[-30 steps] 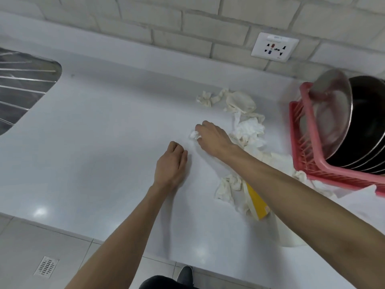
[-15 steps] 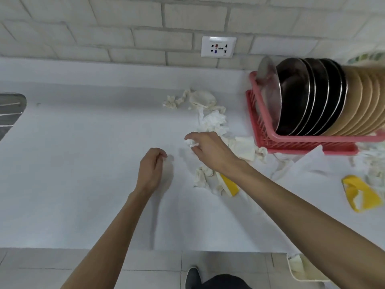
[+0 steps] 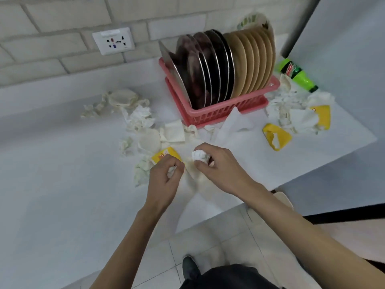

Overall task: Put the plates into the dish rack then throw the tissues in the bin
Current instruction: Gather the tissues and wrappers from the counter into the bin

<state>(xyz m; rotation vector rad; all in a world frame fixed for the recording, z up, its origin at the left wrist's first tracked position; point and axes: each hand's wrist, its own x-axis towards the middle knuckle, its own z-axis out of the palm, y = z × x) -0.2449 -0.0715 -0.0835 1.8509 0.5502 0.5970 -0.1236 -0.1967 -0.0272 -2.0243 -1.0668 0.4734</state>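
Several steel and tan plates (image 3: pixel 225 65) stand upright in a pink dish rack (image 3: pixel 210 112) at the back of the white counter (image 3: pixel 62 184). Crumpled white tissues (image 3: pixel 139 116) lie scattered left of the rack, and more tissues (image 3: pixel 291 113) lie to its right. My right hand (image 3: pixel 218 167) grips a balled tissue (image 3: pixel 200 156) just above the counter. My left hand (image 3: pixel 166 180) pinches a small tissue scrap (image 3: pixel 171 171) beside it. A pale bin rim (image 3: pixel 283 200) shows below the counter edge, partly hidden by my right arm.
Yellow wrappers lie among the tissues: one (image 3: pixel 166 156) by my left hand, one (image 3: pixel 276 137) and another (image 3: pixel 321 116) right of the rack. A green bottle (image 3: pixel 298 75) lies at the far right. A wall socket (image 3: pixel 113 40) sits on the brick wall.
The view swung right, bringing the whole rack and the right-hand tissue pile into sight. Both hands lifted off the counter and moved right, each holding a tissue; the right-hand ball shows plainly now.
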